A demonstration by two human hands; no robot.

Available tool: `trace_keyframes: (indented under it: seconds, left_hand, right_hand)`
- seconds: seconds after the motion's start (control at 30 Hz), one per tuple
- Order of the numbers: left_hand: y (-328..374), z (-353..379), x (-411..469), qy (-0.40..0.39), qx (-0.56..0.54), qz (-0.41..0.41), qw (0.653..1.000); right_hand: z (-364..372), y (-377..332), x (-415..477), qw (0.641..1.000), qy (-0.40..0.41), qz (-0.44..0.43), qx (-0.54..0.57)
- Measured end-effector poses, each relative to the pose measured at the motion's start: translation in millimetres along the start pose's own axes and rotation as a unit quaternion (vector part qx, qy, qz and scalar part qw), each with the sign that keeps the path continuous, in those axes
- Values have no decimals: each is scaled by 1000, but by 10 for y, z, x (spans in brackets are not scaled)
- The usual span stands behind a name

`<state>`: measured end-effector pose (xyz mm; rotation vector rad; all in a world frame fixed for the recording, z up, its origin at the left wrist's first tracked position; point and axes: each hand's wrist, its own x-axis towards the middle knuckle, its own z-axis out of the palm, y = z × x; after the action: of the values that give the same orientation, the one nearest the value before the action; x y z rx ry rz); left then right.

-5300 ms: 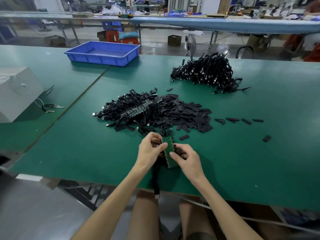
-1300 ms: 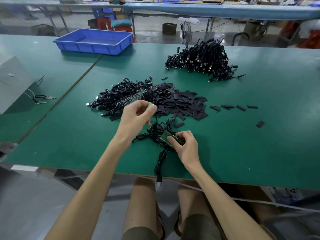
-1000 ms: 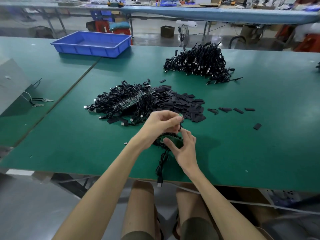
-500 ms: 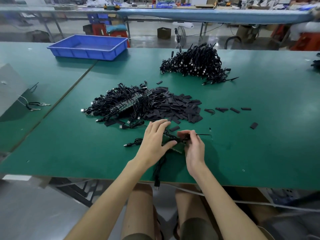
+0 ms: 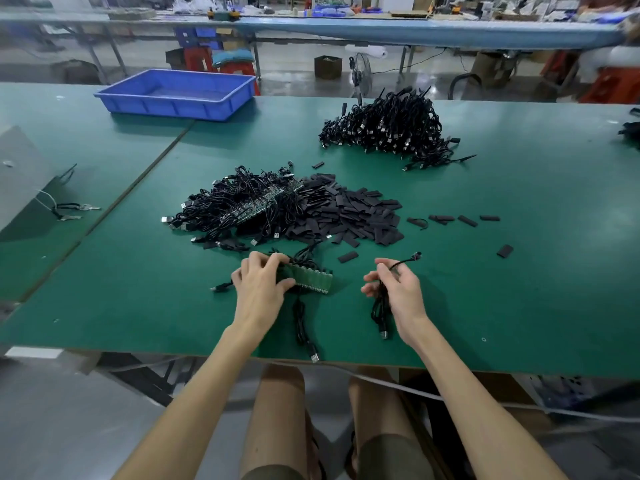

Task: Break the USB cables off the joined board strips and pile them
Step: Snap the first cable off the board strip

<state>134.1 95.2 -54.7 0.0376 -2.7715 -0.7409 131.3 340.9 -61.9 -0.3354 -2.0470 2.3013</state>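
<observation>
One cable (image 5: 381, 306) in right hand (image 5: 398, 289) | left hand (image 5: 259, 285) on board strip (image 5: 311, 277)

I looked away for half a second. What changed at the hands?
The right hand pulled right, away from the board strip, carrying a freed USB cable. The left hand still pins the strip down. Both cable piles look unchanged.
</observation>
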Motion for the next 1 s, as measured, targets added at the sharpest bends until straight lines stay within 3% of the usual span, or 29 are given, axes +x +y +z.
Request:
trace_keyframes:
  seconds: [0.23, 0.37, 0.5, 0.7, 1.0]
  left_hand:
    - [35, -123, 73, 18, 81, -124, 989]
    - [363, -60, 118, 71, 32, 6, 997]
    - [704, 198, 361, -47, 23, 102, 993]
    - [794, 591, 590, -146, 71, 83, 983]
    - [741, 608, 519, -104, 138, 136, 976]
  right_hand:
    - [70, 94, -45, 995, -9, -55, -79]
    - [96, 116, -54, 990, -14, -79, -119]
    - [99, 125, -43, 981, 0, -103, -162]
    - [103, 161, -41, 978, 6, -119, -171]
    - [92, 187, -8, 980, 13, -121, -159]
